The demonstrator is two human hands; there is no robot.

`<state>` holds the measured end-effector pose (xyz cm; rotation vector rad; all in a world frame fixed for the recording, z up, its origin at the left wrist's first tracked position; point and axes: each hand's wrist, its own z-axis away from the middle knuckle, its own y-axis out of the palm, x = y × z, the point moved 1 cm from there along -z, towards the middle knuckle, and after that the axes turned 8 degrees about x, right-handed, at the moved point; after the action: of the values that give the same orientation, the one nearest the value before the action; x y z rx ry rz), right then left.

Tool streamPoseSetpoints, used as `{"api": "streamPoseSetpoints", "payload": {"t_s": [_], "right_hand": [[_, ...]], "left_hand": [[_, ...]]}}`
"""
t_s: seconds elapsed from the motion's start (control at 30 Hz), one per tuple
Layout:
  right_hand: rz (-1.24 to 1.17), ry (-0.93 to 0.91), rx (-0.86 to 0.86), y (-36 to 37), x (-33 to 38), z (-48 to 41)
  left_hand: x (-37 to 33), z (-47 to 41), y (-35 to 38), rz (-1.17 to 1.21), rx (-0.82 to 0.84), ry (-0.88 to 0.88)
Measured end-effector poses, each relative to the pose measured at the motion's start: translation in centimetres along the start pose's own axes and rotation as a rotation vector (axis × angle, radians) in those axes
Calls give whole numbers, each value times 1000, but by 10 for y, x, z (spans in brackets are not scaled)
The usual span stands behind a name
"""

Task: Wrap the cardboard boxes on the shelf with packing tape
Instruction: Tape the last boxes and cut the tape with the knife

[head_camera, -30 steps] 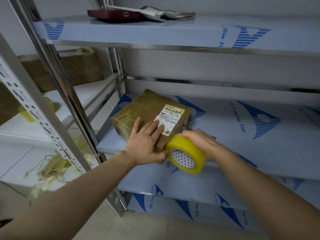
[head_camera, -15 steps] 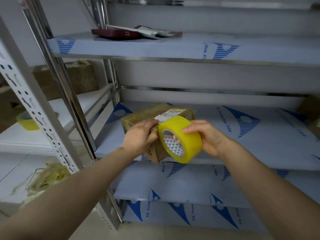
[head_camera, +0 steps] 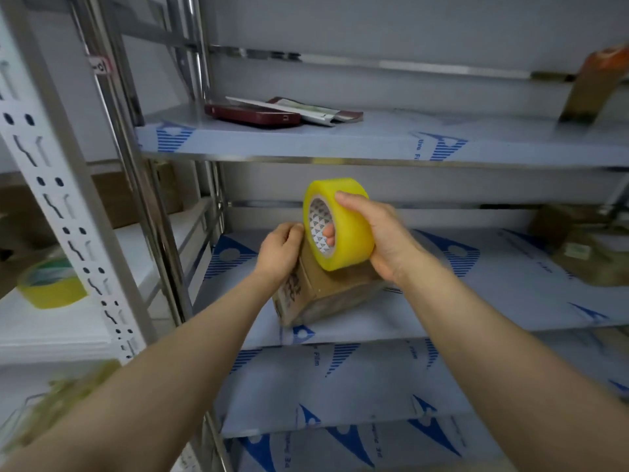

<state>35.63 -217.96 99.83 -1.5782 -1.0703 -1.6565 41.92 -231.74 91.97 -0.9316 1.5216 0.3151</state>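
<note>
Both forearms reach in from 7 and 5 o'clock. The right grip (head_camera: 381, 240) is clamped on the yellow tape roll (head_camera: 350, 233), fingers through the core and thumb on the outer face, with the roll on edge at the top of the cardboard box (head_camera: 326, 294). The left grip (head_camera: 280, 250) curls over the box's top edge, at the roll's 8 o'clock. The box stands on the middle shelf (head_camera: 493, 301); its dark side print is blurred. Blue print on the film (head_camera: 340, 386) below reads "Film".

Film-covered steel shelving (head_camera: 374, 146) against grey wall (head_camera: 391, 25).
</note>
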Motion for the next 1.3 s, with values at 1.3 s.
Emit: {"api": "streamPoseSetpoints", "payload": {"t_s": [1.3], "right_hand": [[130,79,-243,20,-95,3]], "left_hand": [[-26,-86,15,-1344,107,85]]}}
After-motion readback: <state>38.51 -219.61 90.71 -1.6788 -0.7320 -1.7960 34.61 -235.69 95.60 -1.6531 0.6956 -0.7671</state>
